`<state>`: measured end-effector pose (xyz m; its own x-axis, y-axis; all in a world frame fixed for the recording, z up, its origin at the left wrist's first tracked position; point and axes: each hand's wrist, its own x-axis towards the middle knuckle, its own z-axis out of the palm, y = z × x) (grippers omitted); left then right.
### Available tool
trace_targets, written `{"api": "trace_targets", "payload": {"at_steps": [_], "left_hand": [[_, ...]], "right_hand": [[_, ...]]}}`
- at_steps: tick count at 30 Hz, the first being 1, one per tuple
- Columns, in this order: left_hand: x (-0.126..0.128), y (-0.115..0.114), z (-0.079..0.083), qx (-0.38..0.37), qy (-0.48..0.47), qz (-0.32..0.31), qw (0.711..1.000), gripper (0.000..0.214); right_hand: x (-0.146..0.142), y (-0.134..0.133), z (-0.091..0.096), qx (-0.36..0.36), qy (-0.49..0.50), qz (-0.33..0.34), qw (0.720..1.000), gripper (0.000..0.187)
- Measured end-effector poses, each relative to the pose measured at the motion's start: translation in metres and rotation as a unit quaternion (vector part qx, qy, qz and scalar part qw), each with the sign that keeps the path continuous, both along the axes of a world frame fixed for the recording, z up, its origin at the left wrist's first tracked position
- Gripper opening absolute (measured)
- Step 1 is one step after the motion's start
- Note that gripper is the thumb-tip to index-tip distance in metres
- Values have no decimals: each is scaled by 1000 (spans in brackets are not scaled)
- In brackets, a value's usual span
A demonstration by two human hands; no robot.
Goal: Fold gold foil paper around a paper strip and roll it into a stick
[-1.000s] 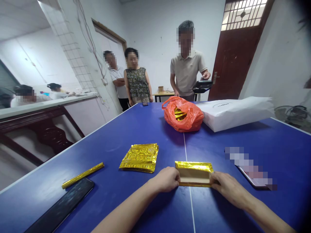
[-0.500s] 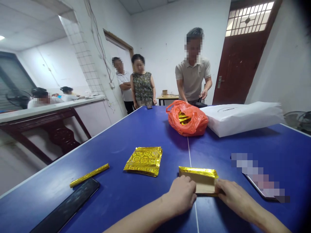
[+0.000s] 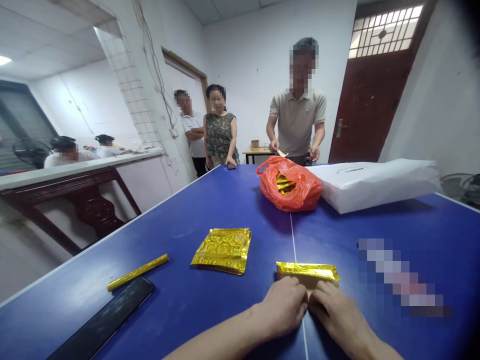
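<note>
Head view: left hand [image 3: 285, 302] and right hand [image 3: 339, 315] press closed against a gold foil packet [image 3: 307, 271], its far edge folded over, near side hidden; a stack of gold foil sheets [image 3: 221, 251] lies left, beyond the grip.

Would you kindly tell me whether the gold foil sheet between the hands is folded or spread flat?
Folded: the gold foil sheet shows a doubled-over gold strip along its far edge, above its pale backing.
</note>
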<state>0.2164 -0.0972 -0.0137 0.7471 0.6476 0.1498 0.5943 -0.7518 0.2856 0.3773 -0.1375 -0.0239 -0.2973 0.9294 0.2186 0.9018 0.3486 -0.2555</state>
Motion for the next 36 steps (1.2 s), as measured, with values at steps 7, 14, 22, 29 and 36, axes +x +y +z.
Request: {"api": "trace_targets", "payload": {"at_steps": [7,14,22,29,36], "left_hand": [[-5,5,15,-65,39,24,997,19],[-19,13,25,-129,79,36,988,23],[-24,16,34,-163,93,37,982,25],[-27,18,35,-156,116,14,981,33],[-21,8,34,-87,133,27,987,19]], "right_hand": [[17,2,11,-73,20,-19,997,17],[45,5,15,-122,38,-27,991,12],[53,8,25,-161,50,-28,985,12],[58,5,25,-157,53,-25,986,14],[55,4,24,-137,37,-23,990,16]]}}
